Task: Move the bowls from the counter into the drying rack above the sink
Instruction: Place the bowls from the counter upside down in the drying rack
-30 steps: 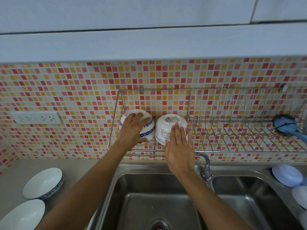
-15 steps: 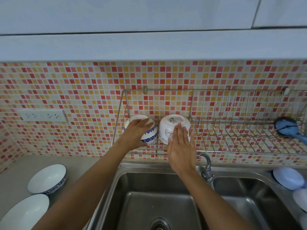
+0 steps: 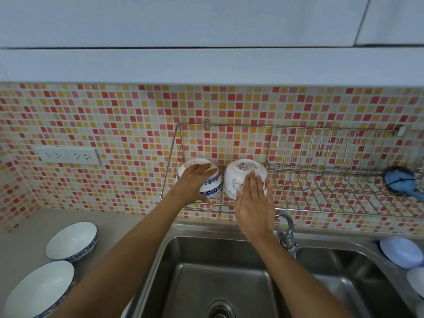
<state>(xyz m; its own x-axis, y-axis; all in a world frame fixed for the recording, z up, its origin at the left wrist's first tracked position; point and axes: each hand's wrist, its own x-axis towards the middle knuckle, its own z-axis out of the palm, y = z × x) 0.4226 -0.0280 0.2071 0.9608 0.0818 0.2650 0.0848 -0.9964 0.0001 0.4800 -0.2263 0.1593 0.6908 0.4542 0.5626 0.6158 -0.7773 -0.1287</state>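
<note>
Little has moved: left hand (image 3: 193,182) still clasps the blue-banded bowl (image 3: 210,180), right hand (image 3: 253,204) flat, grip open.

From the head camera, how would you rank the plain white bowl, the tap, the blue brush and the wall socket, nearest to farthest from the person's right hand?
1. Plain white upturned bowl in the wire drying rack: under the right hand's fingers.
2. Steel tap: just right of the wrist.
3. Blue round brush: far right in the rack.
4. White wall socket: far left on the tiles.
</note>
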